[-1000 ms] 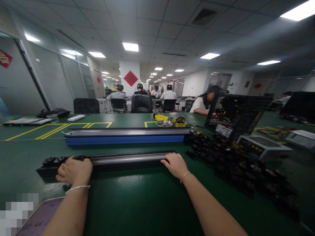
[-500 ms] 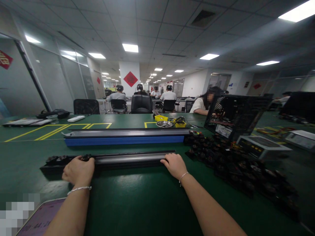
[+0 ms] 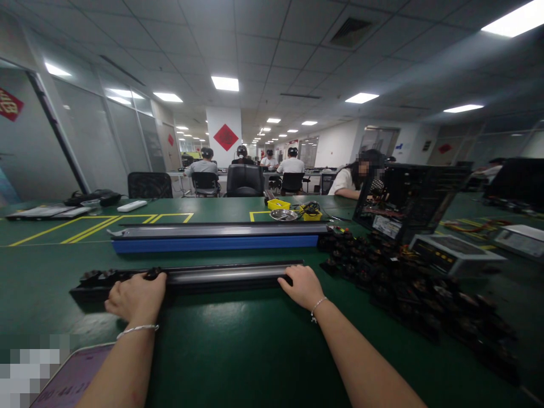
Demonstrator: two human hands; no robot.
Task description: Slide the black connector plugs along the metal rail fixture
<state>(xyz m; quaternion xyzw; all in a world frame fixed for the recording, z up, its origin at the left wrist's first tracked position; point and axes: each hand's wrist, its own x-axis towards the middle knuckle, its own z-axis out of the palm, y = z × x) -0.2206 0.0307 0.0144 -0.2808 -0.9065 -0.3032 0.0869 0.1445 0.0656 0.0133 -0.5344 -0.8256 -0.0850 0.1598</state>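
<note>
A long black tray with a shiny grey channel (image 3: 225, 275) lies crosswise on the green tabletop in front of me. My left hand (image 3: 138, 297) is closed over a small black part (image 3: 153, 273) on its left stretch; most of that part is hidden under the fingers. Farther left, several similar black parts (image 3: 96, 276) sit in a row at the tray's end. At the opposite end my right hand (image 3: 304, 286) grips the tray, fingers over the top and thumb at the near side. Behind it lies a second long grey channel (image 3: 221, 229) on a blue base (image 3: 216, 243).
A heap of black parts (image 3: 403, 289) spreads on the right, before an open computer case (image 3: 408, 198) and a power supply box (image 3: 454, 255). Yellow trays (image 3: 278, 204) and a metal dish (image 3: 283, 215) stand behind. A phone (image 3: 70, 377) lies lower left. A person (image 3: 346, 182) sits across.
My left hand has slid slightly to the right along the tray, with the small black part under its fingers. My right hand and the tray have hardly moved.
</note>
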